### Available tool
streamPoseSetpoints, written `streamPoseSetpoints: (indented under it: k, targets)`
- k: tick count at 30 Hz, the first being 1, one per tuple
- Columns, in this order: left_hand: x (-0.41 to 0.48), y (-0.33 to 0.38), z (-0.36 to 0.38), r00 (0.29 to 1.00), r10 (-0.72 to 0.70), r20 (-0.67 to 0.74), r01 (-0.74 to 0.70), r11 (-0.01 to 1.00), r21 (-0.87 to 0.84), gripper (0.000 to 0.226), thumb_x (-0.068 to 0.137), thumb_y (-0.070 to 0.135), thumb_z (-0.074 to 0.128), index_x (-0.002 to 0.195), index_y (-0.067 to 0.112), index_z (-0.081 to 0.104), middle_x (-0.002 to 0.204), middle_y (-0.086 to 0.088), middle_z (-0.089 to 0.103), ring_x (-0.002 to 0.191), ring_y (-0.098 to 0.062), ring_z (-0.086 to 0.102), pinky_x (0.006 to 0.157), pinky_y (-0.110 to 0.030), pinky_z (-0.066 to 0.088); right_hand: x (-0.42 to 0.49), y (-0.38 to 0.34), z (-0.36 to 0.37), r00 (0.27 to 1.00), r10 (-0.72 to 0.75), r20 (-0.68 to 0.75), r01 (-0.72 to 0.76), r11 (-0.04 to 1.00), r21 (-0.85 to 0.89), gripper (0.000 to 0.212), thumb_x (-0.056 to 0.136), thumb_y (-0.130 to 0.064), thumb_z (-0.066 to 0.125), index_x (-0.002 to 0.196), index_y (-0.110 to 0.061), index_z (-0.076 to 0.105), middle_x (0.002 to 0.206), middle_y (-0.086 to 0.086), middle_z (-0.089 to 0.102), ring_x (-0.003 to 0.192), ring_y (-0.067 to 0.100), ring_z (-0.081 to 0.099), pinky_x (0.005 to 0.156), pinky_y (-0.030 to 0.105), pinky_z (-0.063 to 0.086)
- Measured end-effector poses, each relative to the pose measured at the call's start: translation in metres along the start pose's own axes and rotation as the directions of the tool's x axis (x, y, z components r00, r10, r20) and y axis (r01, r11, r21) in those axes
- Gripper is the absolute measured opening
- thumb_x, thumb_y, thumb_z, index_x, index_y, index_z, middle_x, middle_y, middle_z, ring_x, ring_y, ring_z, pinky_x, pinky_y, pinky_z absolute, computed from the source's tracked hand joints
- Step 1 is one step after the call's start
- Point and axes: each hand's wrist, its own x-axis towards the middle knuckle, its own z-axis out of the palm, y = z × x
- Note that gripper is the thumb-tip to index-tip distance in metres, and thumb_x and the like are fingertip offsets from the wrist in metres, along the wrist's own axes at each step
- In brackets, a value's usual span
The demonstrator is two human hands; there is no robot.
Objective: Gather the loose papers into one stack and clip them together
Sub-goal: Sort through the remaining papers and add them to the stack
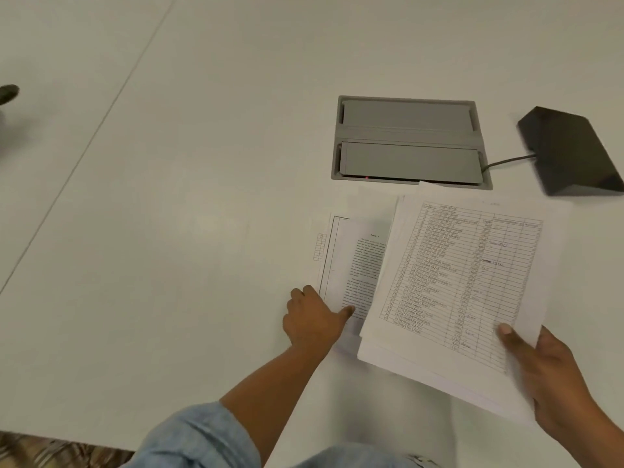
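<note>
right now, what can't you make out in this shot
Head view only:
1. text page: right part hidden under the table sheet bundle in the right hand
2. bundle's print: too blurred to read; its sheet count hidden by the top sheet
3. right hand's fingers: under the bundle
4. dark object: cut by the left edge
5. clip: none in view

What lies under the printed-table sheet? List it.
Under the table sheet, more white sheets fan out; a text page pokes out leftward, pinched by the left hand. Their covered parts are hidden.
</note>
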Motion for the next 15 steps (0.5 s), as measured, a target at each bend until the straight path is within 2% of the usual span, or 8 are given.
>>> streamPoseSetpoints:
  k: [2,5,7,10,12,15]
  targets:
    - [0.002,0.003,0.004,1.000,0.025,-0.006,-0.025,0.999,0.028,0.084,0.067,0.072,0.069,0.121,0.013,0.048,0.121,-0.006,0.052,0.109,-0.022,0.056,0.080,-0.037,0.051,-0.001,0.001,-0.002,1.000,0.003,-0.012,-0.003,1.000,-0.008,0.029,0.084,-0.024,0.061,0.113,-0.022,0.066,0.104,-0.013,0.076,0.089,0.006,0.074,0.070,0.018,0.058]
    - [0.004,0.007,0.007,1.000,0.007,0.015,-0.007,1.000,0.002,0.080,0.066,0.059,0.080,0.121,0.012,0.045,0.123,-0.008,0.050,0.107,-0.023,0.056,0.077,-0.034,0.052,-0.001,0.004,-0.006,1.000,0.007,-0.012,-0.007,1.000,-0.002,0.022,0.094,-0.015,0.056,0.113,-0.022,0.065,0.102,-0.013,0.076,0.088,0.005,0.074,0.068,0.017,0.058]
    - [0.006,0.007,0.008,0.998,-0.042,0.046,0.046,0.994,-0.103,0.082,0.063,0.050,0.087,0.121,0.011,0.044,0.122,-0.009,0.050,0.107,-0.025,0.058,0.078,-0.035,0.053,-0.003,0.005,-0.007,1.000,0.009,-0.014,-0.009,1.000,-0.002,0.021,0.095,-0.015,0.055,0.112,-0.022,0.065,0.100,-0.013,0.077,0.087,0.004,0.074,0.065,0.015,0.057]
    - [0.010,0.005,0.007,0.988,-0.093,0.120,0.122,0.956,-0.267,0.078,0.062,0.038,0.091,0.117,0.011,0.042,0.113,-0.009,0.060,0.100,-0.027,0.064,0.078,-0.038,0.057,-0.006,0.004,-0.009,1.000,0.011,-0.027,-0.011,1.000,-0.015,0.027,0.084,-0.024,0.061,0.110,-0.022,0.066,0.099,-0.013,0.077,0.087,0.004,0.074,0.065,0.015,0.057]
    - [0.011,0.002,0.006,0.987,-0.075,0.143,0.115,0.951,-0.288,0.068,0.070,0.037,0.087,0.119,0.012,0.047,0.112,-0.008,0.065,0.100,-0.027,0.066,0.077,-0.036,0.055,-0.005,0.006,-0.011,0.999,0.016,-0.034,-0.017,1.000,-0.015,0.021,0.090,-0.019,0.058,0.110,-0.022,0.066,0.099,-0.012,0.077,0.086,0.005,0.074,0.065,0.016,0.057]
    - [0.012,-0.003,0.004,0.990,-0.024,0.141,0.068,0.946,-0.318,0.051,0.090,0.040,0.066,0.127,0.007,0.057,0.126,-0.011,0.066,0.113,-0.029,0.063,0.087,-0.033,0.050,-0.004,0.008,-0.011,0.999,0.035,-0.035,-0.035,0.999,-0.013,0.021,0.095,-0.012,0.055,0.110,-0.022,0.066,0.099,-0.012,0.077,0.086,0.005,0.074,0.065,0.016,0.058]
